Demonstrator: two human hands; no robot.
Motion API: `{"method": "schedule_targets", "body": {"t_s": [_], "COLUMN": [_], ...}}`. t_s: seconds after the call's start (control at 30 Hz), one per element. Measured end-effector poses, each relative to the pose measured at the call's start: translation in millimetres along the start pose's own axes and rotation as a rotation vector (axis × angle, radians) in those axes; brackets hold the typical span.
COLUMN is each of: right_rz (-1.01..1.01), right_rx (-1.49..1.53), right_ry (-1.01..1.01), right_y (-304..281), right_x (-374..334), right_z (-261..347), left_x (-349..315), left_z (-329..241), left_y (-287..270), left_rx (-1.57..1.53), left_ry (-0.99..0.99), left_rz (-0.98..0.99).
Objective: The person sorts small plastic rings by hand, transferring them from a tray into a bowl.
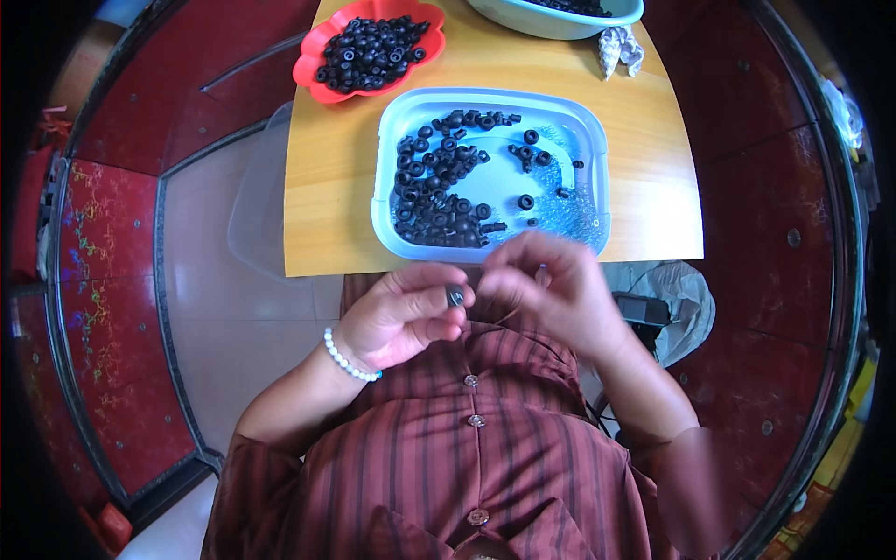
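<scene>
Between the thumb and fingers of my left hand is a small black rounded part. My right hand is just to its right, fingers drawn together in a pinch and slightly blurred. Whatever they hold, if anything, cannot be made out. Both hands are in front of my body, by the table's near edge. Just beyond them stands a pale rectangular tub. Black ring-like and knob-like parts are heaped along its left side, and small clear pieces lie scattered along its right side.
A red scalloped bowl full of black parts stands at the table's far left. A pale green basin with dark pieces is at the far right, beside a crumpled whitish wad. The wooden table ends close to my hands.
</scene>
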State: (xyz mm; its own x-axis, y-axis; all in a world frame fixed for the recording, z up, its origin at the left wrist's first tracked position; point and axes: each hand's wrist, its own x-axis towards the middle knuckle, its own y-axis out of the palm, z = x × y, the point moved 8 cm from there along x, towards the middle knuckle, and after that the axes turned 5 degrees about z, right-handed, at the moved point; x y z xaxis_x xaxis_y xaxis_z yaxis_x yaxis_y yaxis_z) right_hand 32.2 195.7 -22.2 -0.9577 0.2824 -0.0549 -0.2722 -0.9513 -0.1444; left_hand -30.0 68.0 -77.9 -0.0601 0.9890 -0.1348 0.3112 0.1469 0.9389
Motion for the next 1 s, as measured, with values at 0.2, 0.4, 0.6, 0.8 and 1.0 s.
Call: {"method": "schedule_targets", "body": {"t_s": [0.2,0.4,0.6,0.8,1.0], "right_rz": [-0.016,0.074,-0.048,-0.061,0.031], "right_rx": [-0.750,-1.177,-0.833,0.148,0.949], "right_ry": [-0.081,-0.177,-0.068,0.159,0.226], "right_y": [-25,6,-21,-26,5], "right_x": [38,49,45,14,-15], "right_z": [-9,-10,10,5,13], "left_x": [1,3,4,8,9], "left_z": [-32,-34,-29,-21,-15], "left_y": [-6,-1,12,32,43], "left_rx": [-0.153,-0.132,-0.086,-0.045,0.029], "left_ry": [0.132,0.142,0.155,0.135,0.154], "left_rz": [0.024,-0.028,-0.001,0.010,0.014]}}
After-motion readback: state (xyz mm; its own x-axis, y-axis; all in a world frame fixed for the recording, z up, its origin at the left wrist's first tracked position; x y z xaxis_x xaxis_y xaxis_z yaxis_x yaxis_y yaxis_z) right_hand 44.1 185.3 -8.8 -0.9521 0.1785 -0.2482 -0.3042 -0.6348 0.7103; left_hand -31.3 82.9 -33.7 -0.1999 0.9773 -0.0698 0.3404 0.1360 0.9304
